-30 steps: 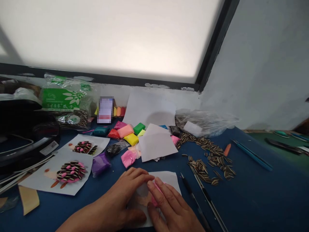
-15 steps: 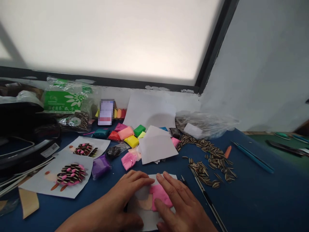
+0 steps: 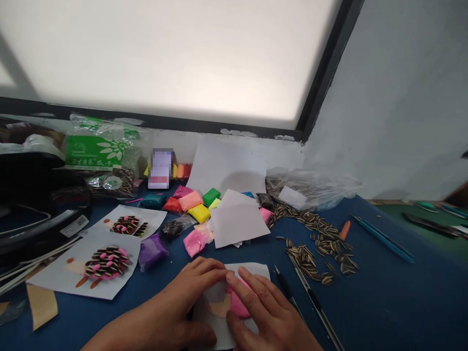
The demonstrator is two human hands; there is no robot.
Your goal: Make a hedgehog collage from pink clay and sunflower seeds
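Pink clay (image 3: 240,301) on white paper (image 3: 222,328), beige clay (image 3: 218,308) touching it at nine o'clock. Right hand (image 3: 268,308) over pink clay, fingers slightly spread. Left hand (image 3: 185,301) at paper's nine-o'clock side, thumb and fingers apart. Seeds (image 3: 323,243) at two o'clock from pink clay.

Right hand (image 3: 268,312) and flat, bright pink piece of modelling clay (image 3: 237,305), change in position. Half a second earlier, the hand lay farther to the right, leaving a broad face of the clay exposed; its index finger and thumb have since returned leftward, so that less pink shows, though more than one second earlier. The slender black pen with a pointed tip (image 3: 284,285), mostly concealed at the half-second stage, shows more of its barrel.
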